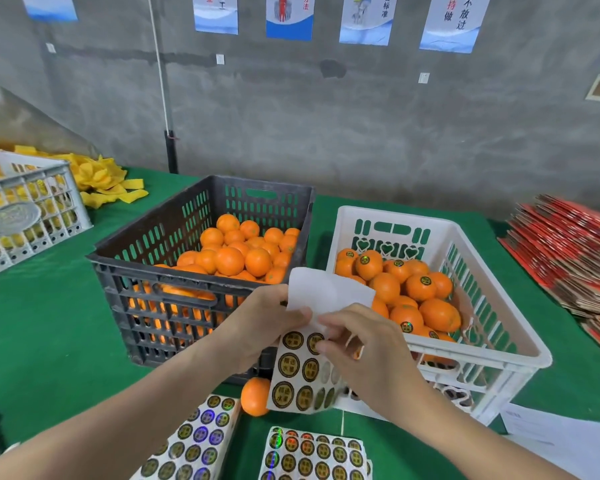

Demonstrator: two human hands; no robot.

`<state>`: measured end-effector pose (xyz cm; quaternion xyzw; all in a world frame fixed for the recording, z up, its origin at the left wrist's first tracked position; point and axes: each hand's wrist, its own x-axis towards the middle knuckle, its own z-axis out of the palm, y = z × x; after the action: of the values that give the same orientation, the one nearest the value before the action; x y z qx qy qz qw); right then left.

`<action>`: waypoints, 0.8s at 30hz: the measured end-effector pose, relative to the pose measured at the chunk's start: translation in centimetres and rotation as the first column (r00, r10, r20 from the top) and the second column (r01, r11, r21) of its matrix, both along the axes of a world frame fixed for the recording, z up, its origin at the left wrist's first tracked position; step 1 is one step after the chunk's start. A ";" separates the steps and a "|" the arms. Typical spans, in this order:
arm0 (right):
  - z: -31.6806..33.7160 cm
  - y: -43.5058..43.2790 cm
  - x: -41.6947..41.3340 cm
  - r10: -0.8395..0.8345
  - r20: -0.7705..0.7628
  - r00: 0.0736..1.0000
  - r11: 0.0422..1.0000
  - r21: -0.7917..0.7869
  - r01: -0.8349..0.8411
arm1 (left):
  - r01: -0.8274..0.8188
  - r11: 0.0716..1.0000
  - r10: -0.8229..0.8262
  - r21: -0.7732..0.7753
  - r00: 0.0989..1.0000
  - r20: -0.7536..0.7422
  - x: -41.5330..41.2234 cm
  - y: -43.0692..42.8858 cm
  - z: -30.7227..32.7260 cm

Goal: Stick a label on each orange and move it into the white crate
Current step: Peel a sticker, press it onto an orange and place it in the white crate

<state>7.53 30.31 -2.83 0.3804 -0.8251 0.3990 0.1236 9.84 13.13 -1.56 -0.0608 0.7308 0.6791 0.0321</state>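
Between both sets of fingertips hangs a label sheet [303, 368]: left hand [257, 327] pinches its top, right hand [364, 344] nips one label.

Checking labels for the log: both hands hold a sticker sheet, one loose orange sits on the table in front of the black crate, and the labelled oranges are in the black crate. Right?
Not quite. In the head view the labelled oranges are in the white crate; those in the black crate show no labels. The left hand and right hand do hold the sticker sheet, and the loose orange sits there.
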 end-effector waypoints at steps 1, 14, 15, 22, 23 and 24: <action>0.0 0.0 0.0 -0.002 -0.022 1.000 1.000 -0.006 0.002 | 0.003 1.000 -0.003 -0.010 1.000 0.007 0.1 0.0 0.0; 1.6 -0.4 -0.7 0.039 -0.125 0.991 0.987 -0.148 -0.058 | 0.146 0.986 -0.144 0.083 0.989 -0.027 0.1 -1.1 -1.4; 2.1 -0.3 -1.3 -0.001 -0.056 0.998 0.997 -0.073 -0.003 | 0.180 0.978 -0.177 0.103 0.983 -0.043 0.2 -1.1 -1.8; 1.5 0.1 -4.4 0.055 0.469 0.882 0.962 0.212 -0.173 | 0.602 0.782 -0.551 -0.161 0.789 0.271 0.1 -3.7 -1.5; 0.9 0.1 -4.4 0.064 0.493 0.868 0.949 0.239 -0.206 | 0.625 0.733 -0.539 -0.267 0.774 0.332 -0.1 -4.5 -0.8; 0.3 -0.1 -4.4 0.070 0.496 0.866 0.936 0.267 -0.229 | 0.611 0.718 -0.505 -0.333 0.787 0.356 -0.5 -5.5 0.0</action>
<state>3.12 30.25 -2.53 0.3484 -0.8505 0.3511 -0.1786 9.35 7.68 -1.55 0.0770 0.8362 0.4455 0.3103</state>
